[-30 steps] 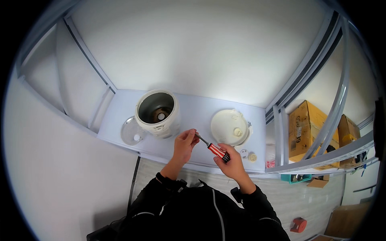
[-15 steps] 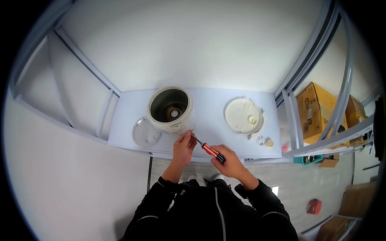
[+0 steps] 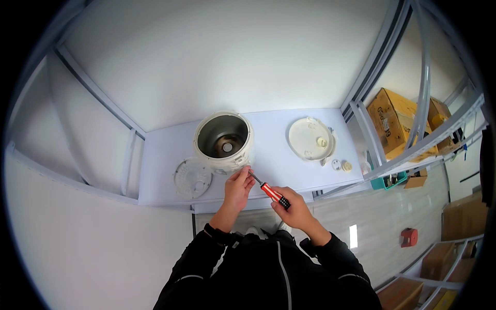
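A screwdriver (image 3: 275, 194) with a red-and-white striped, black-ended handle is gripped by my right hand (image 3: 295, 211). Its shaft slants up and left to the pinched fingertips of my left hand (image 3: 237, 192), which close round its tip. Whether a small part is also between those fingers is too small to tell. Just beyond my left fingertips stands a white rice cooker body (image 3: 228, 164), uncovered on top. Inside are grey walls and a brownish bottom with a pale round piece in the middle. Left of the cooker lies a translucent round plate (image 3: 185, 173).
On the white table (image 3: 268, 124), a round white lid (image 3: 305, 137) carries a small cream part (image 3: 322, 141). Nearer lie a white disc (image 3: 337, 165) and a cream cap (image 3: 346, 166). Cardboard boxes (image 3: 392, 124), a teal bin (image 3: 381, 182) and a red stool (image 3: 409, 237) are at right.
The head view has turned a little, so the table and boxes appear shifted. My hands keep the same hold on the screwdriver, close to the cooker's near side.
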{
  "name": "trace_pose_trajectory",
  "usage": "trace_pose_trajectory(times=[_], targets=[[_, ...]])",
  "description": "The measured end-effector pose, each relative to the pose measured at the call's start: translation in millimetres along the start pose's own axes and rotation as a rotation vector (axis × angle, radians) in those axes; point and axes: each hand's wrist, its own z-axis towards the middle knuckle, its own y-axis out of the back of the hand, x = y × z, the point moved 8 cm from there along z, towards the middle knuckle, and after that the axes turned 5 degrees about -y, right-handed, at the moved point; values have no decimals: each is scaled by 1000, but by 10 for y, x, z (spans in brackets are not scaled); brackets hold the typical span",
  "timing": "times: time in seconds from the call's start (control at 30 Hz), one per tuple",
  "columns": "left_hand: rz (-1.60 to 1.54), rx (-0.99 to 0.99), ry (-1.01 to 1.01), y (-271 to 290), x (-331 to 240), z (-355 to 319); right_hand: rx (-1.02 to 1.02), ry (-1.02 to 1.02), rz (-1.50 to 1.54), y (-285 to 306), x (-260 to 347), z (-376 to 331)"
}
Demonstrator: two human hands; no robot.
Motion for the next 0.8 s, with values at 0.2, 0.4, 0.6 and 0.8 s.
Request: trace_pose_trajectory(times=[0.2, 0.4, 0.6, 0.8], targets=[[15, 51, 44, 14, 4, 48, -66, -38, -9, -65, 34, -75], [19, 53, 72, 100, 6, 91, -78, -70, -30, -152, 57, -74], [45, 156, 104, 111, 10, 100, -77, -168, -15, -271, -31, -58], [17, 276, 187, -46, -19, -32, -4, -569, 682, -447, -341, -101]])
